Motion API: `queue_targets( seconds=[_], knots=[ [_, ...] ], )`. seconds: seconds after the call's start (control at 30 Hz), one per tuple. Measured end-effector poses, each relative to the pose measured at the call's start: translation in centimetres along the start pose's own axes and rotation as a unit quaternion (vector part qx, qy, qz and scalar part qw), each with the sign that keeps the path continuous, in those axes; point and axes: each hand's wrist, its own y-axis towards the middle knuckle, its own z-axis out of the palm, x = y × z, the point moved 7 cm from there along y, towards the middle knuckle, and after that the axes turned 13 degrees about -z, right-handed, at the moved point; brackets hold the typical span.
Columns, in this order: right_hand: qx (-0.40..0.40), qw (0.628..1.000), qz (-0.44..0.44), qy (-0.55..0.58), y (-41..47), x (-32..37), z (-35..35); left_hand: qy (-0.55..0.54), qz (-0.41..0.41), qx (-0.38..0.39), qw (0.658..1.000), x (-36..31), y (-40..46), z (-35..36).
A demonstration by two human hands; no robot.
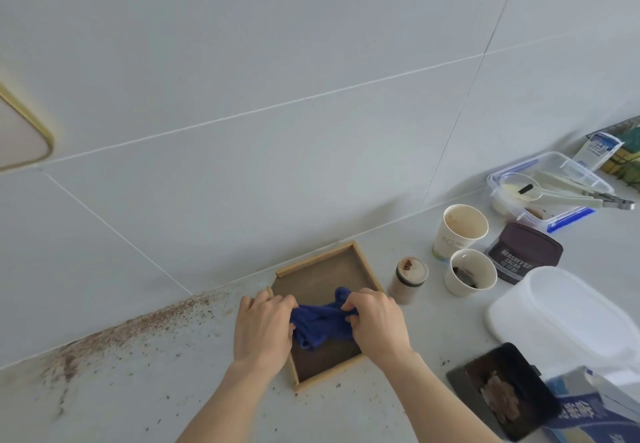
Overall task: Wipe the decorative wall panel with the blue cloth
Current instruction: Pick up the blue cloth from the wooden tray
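Note:
A square decorative panel [325, 269] with a dark brown face and a light wooden frame lies flat on the grey counter, close to the tiled wall. A crumpled blue cloth [322, 325] hangs just above its middle. My left hand [263, 328] grips the cloth's left end. Its right end is pinched in my right hand [377, 325]. Both hands hover over the panel and hide parts of its left and right frame.
Brown powder [114, 335] is scattered along the wall joint at the left. To the right of the panel stand a small jar [408, 280], two paper cups [464, 231], a cocoa tin [524, 255], a clear box [554, 193] with tongs, a white tub [561, 318] and a dark phone [505, 390].

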Motion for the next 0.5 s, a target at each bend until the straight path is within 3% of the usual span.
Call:
queue_targets(
  seconds=[0.5],
  knots=[
    [-0.111, 0.991, -0.076, -0.020, 1.7, 10.9, -13.2, -0.003, -0.023, -0.158, 0.987, 6.0, -0.6, -15.5]
  ],
)
